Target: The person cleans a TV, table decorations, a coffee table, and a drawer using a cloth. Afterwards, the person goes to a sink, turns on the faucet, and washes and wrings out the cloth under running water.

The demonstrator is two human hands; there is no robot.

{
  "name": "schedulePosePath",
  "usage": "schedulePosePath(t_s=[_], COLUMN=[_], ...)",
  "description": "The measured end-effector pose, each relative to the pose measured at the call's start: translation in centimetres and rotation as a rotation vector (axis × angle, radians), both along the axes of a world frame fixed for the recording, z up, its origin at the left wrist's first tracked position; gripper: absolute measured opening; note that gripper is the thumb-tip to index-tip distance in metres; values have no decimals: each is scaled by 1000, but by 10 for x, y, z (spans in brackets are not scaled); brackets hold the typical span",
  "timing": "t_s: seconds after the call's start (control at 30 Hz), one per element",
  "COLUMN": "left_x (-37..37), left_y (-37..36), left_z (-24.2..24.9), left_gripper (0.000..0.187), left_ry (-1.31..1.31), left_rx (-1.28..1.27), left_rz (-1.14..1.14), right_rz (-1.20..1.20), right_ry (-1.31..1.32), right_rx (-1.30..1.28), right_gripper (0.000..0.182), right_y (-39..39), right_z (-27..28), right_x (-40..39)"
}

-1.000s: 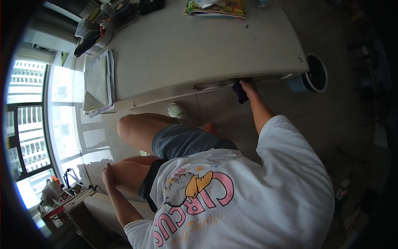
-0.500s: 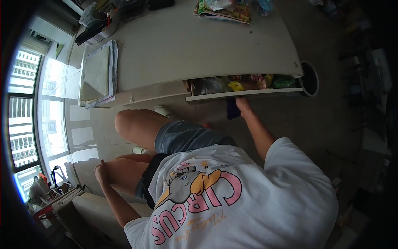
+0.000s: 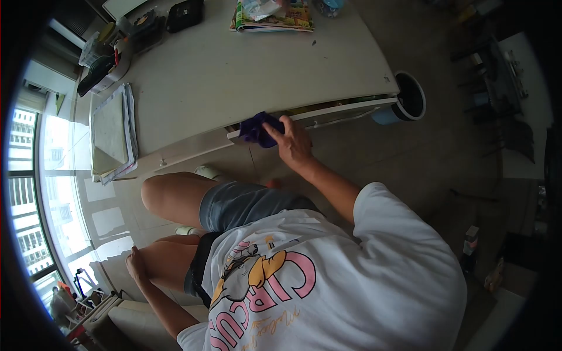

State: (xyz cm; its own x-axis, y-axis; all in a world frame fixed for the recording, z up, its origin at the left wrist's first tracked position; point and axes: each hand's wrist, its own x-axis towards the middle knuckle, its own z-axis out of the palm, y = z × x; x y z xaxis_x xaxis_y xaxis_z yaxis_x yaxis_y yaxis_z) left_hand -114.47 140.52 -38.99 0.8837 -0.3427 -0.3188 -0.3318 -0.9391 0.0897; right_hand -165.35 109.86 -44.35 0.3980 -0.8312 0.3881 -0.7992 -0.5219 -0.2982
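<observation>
Desk spans the upper half of the frame, its pale top facing you and its near edge running across toward the bin. Your white T-shirt, printed with pink letters, fills the lower centre and lower right. The window stands at the far left.

Your drawer, right of centre under the desk's near edge, is slightly open; only a narrow strip of its inside shows, contents indistinct. The bin, light blue with a pale rim, stands beside the desk's right corner. Stacked papers lie at the desk's left end. Magazines lie at the top centre, 1 clear plastic bag on them. A black case sits at the upper left of the desktop.

Your purple cloth is bunched at the left end of the drawer, against its front edge. Your right hand touches it from the right, with 2 fingers extended over the fabric; whether the hand grips it or only presses it, I cannot tell. Your left hand rests against your bare knee at the lower left; its fingers are too indistinct to tell open from closed. 1 small round knob projects below the desk's edge, near the papers.
</observation>
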Motion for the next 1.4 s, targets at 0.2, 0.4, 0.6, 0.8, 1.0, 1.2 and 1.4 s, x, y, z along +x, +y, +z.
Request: schedulePosePath(t_s=[0.2,0.4,0.6,0.8,1.0,1.2,1.4], left_x=[-9,3,-4,-2,-2,-22,-18], left_y=[-5,7,7,16,11,5,29], left_z=[10,0,4,5,8,15,7], left_gripper=[63,62,62,61,60,58,55], left_ry=[11,6,-16,0,40,-16,-54], left_rx=[5,-6,3,19,32,5,-13], left_rz=[-12,-7,1,42,24,92,45], right_rz=[-179,-818,-1103,-759,-758,-701,-747], right_ry=[111,260,-1383,-1450,-1050,-1070,-1228], right_rx=[-33,65,711,990,1134,1077,793], right_gripper=[52,52,34,35,32,48,56], right_y=[-22,-57,-104,-86,-123,-99,-67], right_z=[12,-14,-146,-154,-140,-223,-247], right_x=[-104,-284,-376,-190,-179,-182,-34])
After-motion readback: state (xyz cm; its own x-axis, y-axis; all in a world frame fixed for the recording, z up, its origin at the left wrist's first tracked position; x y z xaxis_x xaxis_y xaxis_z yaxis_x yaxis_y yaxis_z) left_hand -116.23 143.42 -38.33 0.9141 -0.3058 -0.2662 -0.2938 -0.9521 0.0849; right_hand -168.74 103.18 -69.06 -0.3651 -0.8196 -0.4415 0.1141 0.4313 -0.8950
